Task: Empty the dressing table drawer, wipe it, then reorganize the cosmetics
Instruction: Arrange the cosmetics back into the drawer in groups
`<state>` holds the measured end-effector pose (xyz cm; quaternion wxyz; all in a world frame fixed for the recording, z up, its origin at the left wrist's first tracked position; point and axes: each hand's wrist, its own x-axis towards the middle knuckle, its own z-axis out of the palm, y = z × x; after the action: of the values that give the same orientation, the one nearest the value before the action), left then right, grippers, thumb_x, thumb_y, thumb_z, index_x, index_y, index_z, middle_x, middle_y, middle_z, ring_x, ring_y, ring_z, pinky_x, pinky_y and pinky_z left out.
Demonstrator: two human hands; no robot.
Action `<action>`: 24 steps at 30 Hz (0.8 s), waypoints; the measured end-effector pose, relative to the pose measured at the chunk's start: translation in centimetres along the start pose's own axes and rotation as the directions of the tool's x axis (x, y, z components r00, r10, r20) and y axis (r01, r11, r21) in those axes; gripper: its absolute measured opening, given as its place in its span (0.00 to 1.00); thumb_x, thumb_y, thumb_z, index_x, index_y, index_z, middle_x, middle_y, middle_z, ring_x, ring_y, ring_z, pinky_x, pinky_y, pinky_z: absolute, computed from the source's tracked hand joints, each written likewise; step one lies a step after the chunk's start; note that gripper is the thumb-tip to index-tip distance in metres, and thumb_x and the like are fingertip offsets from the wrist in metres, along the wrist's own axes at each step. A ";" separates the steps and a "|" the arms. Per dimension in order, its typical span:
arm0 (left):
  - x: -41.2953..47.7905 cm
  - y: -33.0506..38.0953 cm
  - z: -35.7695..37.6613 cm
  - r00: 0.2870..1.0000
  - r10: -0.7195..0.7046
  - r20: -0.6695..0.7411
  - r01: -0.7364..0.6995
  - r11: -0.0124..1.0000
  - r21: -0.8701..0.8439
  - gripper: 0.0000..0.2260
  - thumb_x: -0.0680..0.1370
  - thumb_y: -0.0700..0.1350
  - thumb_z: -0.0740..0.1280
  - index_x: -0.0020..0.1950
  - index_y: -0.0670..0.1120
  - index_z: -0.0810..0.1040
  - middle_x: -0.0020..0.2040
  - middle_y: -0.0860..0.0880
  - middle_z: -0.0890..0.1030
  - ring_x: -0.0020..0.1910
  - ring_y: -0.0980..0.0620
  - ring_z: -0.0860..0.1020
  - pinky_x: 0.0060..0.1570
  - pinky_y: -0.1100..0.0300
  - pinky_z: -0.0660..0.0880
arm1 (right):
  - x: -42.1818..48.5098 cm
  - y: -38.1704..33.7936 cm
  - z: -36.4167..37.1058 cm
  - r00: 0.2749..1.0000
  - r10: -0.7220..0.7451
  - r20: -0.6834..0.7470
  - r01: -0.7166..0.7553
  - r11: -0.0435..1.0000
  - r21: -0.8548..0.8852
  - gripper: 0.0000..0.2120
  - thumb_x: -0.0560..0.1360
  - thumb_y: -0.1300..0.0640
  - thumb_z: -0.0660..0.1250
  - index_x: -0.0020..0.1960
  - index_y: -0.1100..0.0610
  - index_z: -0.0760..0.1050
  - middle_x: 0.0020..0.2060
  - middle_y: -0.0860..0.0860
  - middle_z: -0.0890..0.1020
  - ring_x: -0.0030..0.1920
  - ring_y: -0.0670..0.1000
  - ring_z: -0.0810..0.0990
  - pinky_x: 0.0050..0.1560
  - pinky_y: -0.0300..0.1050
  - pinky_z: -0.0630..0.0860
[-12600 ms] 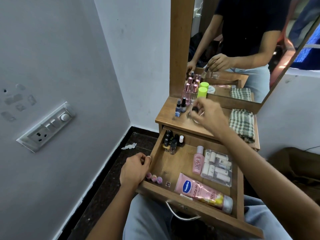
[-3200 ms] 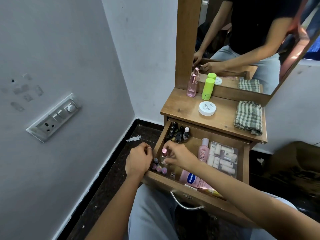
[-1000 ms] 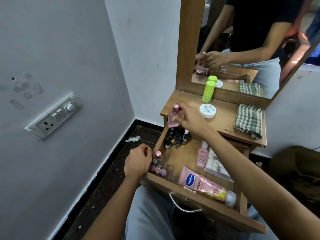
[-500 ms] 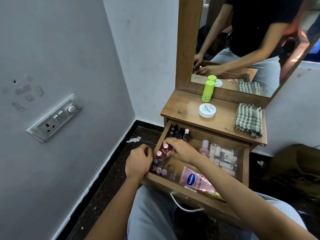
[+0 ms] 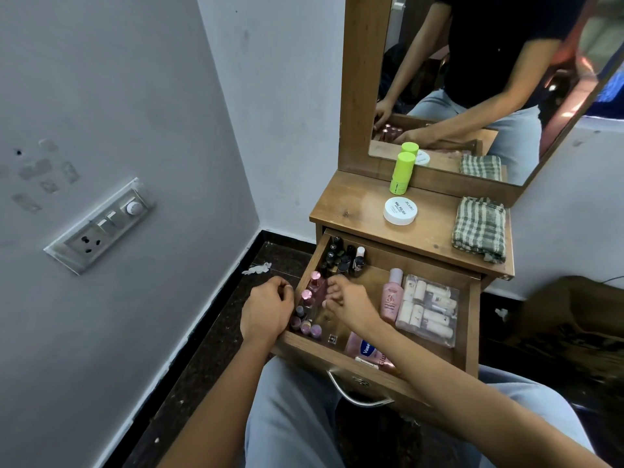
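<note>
The wooden drawer [image 5: 467, 319] of the dressing table stands pulled out over my lap. My left hand [image 5: 266, 309] grips its left wall. My right hand [image 5: 349, 300] is inside at the left, with finger and thumb round a pink-capped glass bottle [image 5: 316, 278]. A second pink-capped bottle [image 5: 306, 296] stands just in front, with small purple-capped bottles [image 5: 305, 325] nearer me. Dark nail polish bottles [image 5: 344, 258] fill the back left corner. A pink lotion bottle [image 5: 391, 295], a clear pouch of white tubes [image 5: 427, 305] and a pink Vaseline tube [image 5: 368, 352] lie to the right.
On the table top [image 5: 354, 204] stand a green stick [image 5: 401, 172] and a white nail polish jar [image 5: 400, 211], and a folded checked cloth [image 5: 479, 228] lies at the right. A mirror rises behind. A wall with a socket panel [image 5: 101, 228] is close on the left.
My right hand took a pink-capped bottle from the table top down into the drawer's left side, beside the other pink bottle. The left hand has stayed on the drawer wall.
</note>
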<state>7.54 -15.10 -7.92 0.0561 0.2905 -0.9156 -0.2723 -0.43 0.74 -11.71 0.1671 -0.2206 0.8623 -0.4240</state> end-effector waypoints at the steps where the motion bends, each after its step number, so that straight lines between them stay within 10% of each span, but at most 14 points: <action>1: 0.0 0.0 0.0 1.000 -0.001 0.000 0.001 1.000 -0.002 0.09 0.81 0.50 0.61 0.53 0.50 0.79 0.38 0.54 0.77 0.34 0.59 0.74 0.31 0.62 0.68 | -0.2 0.1 0.2 0.999 0.029 -0.013 -0.029 0.998 0.049 0.19 0.75 0.68 0.67 0.64 0.62 0.70 0.52 0.58 0.79 0.50 0.50 0.80 0.52 0.30 0.76; 17: -0.2 0.1 -0.1 1.000 -0.009 0.002 0.009 1.000 -0.013 0.08 0.81 0.50 0.61 0.52 0.51 0.80 0.37 0.54 0.78 0.34 0.58 0.75 0.34 0.60 0.70 | -0.3 0.2 0.7 0.991 0.123 0.047 -0.128 0.984 0.125 0.19 0.75 0.65 0.69 0.65 0.61 0.72 0.49 0.53 0.79 0.49 0.46 0.78 0.51 0.29 0.74; 24: -0.1 0.1 -0.1 1.000 -0.014 0.012 0.014 1.000 -0.015 0.08 0.80 0.50 0.62 0.51 0.51 0.80 0.39 0.52 0.80 0.36 0.55 0.78 0.34 0.59 0.71 | 0.6 -2.4 -5.2 0.947 -0.239 -0.216 0.201 0.962 -0.183 0.12 0.76 0.67 0.64 0.57 0.59 0.79 0.52 0.53 0.82 0.47 0.44 0.78 0.54 0.37 0.76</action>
<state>7.59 -15.03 -7.75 0.0507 0.2950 -0.9117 -0.2814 -2.82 2.60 -6.82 -0.0033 -0.2760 0.8770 -0.3932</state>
